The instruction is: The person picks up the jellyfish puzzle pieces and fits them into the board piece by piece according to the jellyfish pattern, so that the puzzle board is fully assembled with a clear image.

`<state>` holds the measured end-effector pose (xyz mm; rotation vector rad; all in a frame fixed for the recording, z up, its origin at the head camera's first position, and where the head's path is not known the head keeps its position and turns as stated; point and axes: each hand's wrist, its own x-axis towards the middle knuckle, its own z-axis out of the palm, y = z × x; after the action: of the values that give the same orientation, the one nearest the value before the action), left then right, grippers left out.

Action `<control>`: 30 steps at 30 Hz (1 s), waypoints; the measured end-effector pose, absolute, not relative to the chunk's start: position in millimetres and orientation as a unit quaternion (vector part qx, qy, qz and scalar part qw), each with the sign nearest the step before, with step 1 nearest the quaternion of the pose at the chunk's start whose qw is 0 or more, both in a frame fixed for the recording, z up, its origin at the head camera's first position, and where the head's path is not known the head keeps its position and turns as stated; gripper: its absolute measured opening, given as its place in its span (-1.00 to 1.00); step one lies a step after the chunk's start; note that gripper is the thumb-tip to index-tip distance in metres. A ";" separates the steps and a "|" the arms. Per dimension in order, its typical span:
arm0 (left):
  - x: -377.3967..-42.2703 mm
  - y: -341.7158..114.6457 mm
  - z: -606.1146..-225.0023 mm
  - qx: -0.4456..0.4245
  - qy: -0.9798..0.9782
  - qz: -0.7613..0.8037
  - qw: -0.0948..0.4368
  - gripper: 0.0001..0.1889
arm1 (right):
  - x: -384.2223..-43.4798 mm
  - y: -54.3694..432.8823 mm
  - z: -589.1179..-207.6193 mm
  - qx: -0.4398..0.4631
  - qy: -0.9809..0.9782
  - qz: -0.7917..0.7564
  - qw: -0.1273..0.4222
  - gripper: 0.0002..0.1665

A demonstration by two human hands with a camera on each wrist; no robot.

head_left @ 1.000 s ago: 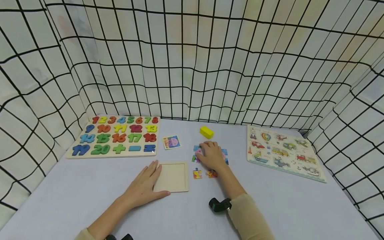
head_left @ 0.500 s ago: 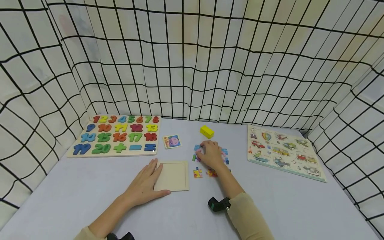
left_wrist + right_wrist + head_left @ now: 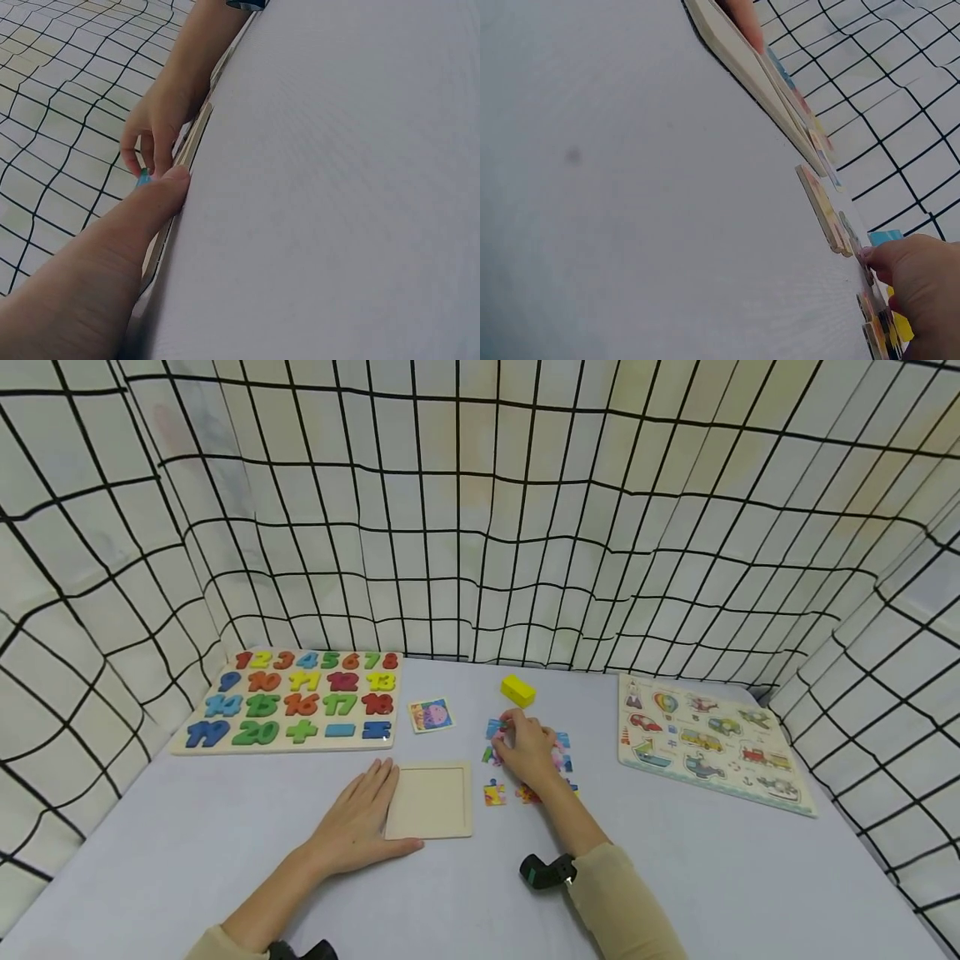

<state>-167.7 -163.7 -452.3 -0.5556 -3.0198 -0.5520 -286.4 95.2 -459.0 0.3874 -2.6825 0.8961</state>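
In the head view my left hand (image 3: 352, 822) lies with fingers straight along the left edge of a square wooden puzzle tray (image 3: 428, 802). The tray's recess shows bare wood. My right hand (image 3: 529, 750) is over a cluster of jigsaw pieces (image 3: 562, 752) right of the tray, its thumb and fingers pinching a jigsaw piece. The blue part of that piece (image 3: 885, 237) shows past the thumb in the right wrist view, tilted up. A yellow jigsaw piece (image 3: 494, 794) lies near the tray's right edge. The hand hides part of the cluster.
A number board (image 3: 281, 748) stands at the back left, beside a small picture card (image 3: 431, 715). Behind the right hand is a yellow block (image 3: 518, 691). A vehicle picture board (image 3: 705, 739) lies at the right. Black netting (image 3: 480, 532) surrounds the table.
My left fingers have slid slightly left, off the tray's upper left corner to its edge. The right fingers have risen a little with the jigsaw piece between them.
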 end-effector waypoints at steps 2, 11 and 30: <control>-167.7 -163.9 -452.8 -0.180 -0.968 -0.175 0.010 0.24 | -285.3 95.1 -458.9 0.141 -0.925 0.319 0.153 -0.62; -165.7 -163.7 -454.0 -0.186 -0.966 -0.176 0.019 0.21 | -283.3 96.9 -458.3 0.159 -0.900 0.361 0.183 -0.81; -166.9 -165.2 -452.0 -0.189 -0.966 -0.173 0.018 0.21 | -269.6 73.5 -441.6 0.191 -0.848 0.477 0.133 -0.86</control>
<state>-166.9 -165.2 -452.0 -0.5864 -3.0009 -0.5385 -269.6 73.5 -441.6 0.5528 -2.4587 1.3820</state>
